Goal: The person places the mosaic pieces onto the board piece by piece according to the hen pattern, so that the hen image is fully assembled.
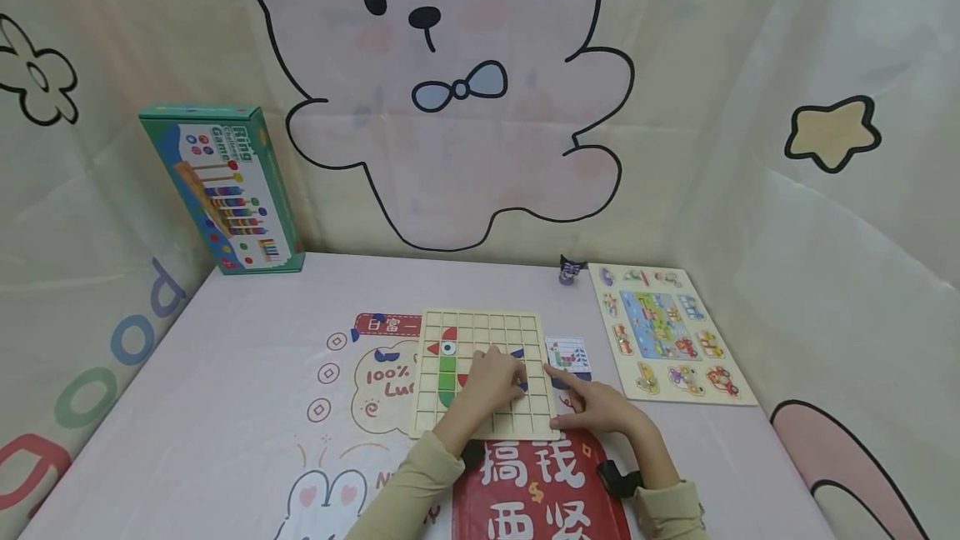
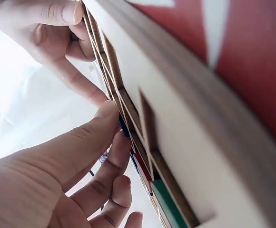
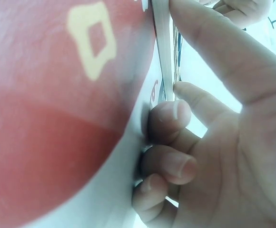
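Observation:
A pale wooden grid board (image 1: 432, 419) lies on the table, with coloured pieces set in some squares. Its left part has a bird-like shape with a red top, an eye piece (image 1: 448, 347), green squares (image 1: 447, 364) and a green curved piece. Over the board's middle is my left hand (image 1: 487, 383); in the left wrist view its thumb and index finger pinch a small dark blue piece (image 2: 124, 127) at the grid. My right hand (image 1: 603, 408) touches the board's right edge with extended thumb and index finger, the other fingers bent beside the table surface.
A small pattern card (image 1: 567, 354) lies right of the board, partly behind my right hand. Farther right is a picture puzzle board (image 1: 611, 332), with a small dark figurine (image 1: 570, 270) near its corner. A green toy box (image 1: 232, 190) leans at the back left.

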Available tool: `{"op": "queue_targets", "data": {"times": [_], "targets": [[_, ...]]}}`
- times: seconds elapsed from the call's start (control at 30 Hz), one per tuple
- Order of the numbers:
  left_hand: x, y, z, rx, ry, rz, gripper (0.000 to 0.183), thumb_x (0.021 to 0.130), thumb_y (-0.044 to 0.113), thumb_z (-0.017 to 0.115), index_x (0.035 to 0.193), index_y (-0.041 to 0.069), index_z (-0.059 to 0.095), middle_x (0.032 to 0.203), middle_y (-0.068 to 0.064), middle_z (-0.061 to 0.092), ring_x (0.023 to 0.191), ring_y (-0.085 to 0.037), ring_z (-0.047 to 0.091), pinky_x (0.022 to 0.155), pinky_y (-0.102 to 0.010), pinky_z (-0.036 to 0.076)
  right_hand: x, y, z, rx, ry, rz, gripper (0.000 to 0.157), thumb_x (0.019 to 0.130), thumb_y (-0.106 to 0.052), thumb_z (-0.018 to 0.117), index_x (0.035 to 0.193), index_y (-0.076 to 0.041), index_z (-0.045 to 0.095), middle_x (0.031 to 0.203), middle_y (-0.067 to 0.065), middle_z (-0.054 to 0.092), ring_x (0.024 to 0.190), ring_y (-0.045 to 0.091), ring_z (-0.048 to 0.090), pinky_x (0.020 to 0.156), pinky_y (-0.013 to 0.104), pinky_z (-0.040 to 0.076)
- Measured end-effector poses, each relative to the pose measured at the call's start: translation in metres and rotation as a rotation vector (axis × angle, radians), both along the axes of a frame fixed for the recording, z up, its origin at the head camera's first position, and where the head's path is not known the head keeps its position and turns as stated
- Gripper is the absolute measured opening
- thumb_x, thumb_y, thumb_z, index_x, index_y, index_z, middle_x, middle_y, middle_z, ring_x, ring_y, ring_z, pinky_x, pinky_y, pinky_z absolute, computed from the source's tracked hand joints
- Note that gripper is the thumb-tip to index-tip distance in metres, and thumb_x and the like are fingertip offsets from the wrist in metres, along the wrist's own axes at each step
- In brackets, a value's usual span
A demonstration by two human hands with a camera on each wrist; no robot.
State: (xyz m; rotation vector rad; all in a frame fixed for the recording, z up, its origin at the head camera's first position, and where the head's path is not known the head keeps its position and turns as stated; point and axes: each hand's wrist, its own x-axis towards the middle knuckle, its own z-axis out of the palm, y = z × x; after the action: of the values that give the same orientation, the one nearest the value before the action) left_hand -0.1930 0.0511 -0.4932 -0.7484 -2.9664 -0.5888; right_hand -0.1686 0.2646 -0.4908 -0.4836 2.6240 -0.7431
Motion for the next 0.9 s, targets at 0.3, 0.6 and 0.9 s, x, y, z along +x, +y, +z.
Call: {"op": "queue_targets", "data": {"times": [0.3, 0.6, 0.9], "targets": [[0.003, -0.001, 0.001, 0.039, -0.035, -0.006, 0.014, 0.073, 0.026, 0.077, 0.085, 0.021, 0.074, 0.064, 0.010, 0.056, 0.070, -0.012, 0.042, 0.066, -0.032, 0.031, 0.000, 0.000, -0.002, 0.005, -0.001, -0.011, 0.083, 0.074, -0.047, 0.072, 0.144, -0.025, 0.034, 0.059, -0.004, 0.042, 0.051, 0.008, 0.034, 0.051, 0.024, 0.031], [0.002, -0.006, 0.005, 0.036, -0.007, -0.007, 0.014, 0.074, 0.026, 0.076, 0.088, 0.024, 0.074, 0.067, 0.011, 0.057, 0.069, -0.011, 0.041, 0.065, -0.031, 0.030, 0.000, 0.000, -0.002, 0.004, 0.008, -0.003, 0.082, 0.074, -0.048, 0.071, 0.144, -0.024, 0.034, 0.058, -0.005, 0.042, 0.050, 0.007, 0.033, 0.051, 0.023, 0.031], [0.002, -0.016, 0.013, 0.097, -0.011, 0.025, 0.015, 0.075, 0.026, 0.075, 0.090, 0.023, 0.074, 0.071, 0.008, 0.061, 0.070, -0.011, 0.043, 0.069, -0.032, 0.033, 0.000, 0.000, -0.002, 0.004, -0.013, -0.020, 0.083, 0.073, -0.049, 0.072, 0.143, -0.026, 0.034, 0.060, -0.003, 0.043, 0.051, 0.008, 0.034, 0.051, 0.024, 0.032]]}}
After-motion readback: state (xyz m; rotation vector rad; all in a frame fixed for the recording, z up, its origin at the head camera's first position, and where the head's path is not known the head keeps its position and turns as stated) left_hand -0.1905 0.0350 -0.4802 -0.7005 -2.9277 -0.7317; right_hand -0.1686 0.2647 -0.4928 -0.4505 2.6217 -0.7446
